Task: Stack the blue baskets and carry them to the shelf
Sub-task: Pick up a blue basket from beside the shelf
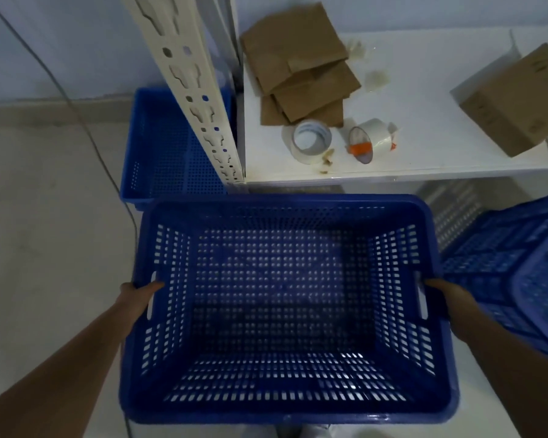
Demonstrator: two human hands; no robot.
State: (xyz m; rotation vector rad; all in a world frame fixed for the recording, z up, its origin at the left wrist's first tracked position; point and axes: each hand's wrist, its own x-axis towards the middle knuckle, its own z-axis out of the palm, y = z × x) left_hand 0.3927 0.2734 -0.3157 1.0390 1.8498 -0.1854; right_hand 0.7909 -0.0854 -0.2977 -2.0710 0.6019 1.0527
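Note:
A large blue perforated basket (285, 298) fills the middle of the head view, held level in front of the white shelf (424, 115). My left hand (136, 298) grips its left handle slot, fingers curled over the rim. At the right handle my right hand (450, 301) holds the rim the same way. A second rim edge shows under the basket's near side, so it may be nested in another. A shallow blue basket (159, 147) lies on the floor at the left, behind the shelf post. Another blue basket (519, 273) lies tilted at the right, below the shelf board.
A cream slotted shelf post (190, 83) rises at the shelf's left corner. On the shelf board lie flattened brown cardboard (301, 64), two tape rolls (310, 140), and a cardboard box (516, 99). A grey cable (76, 105) runs down across the floor on the left.

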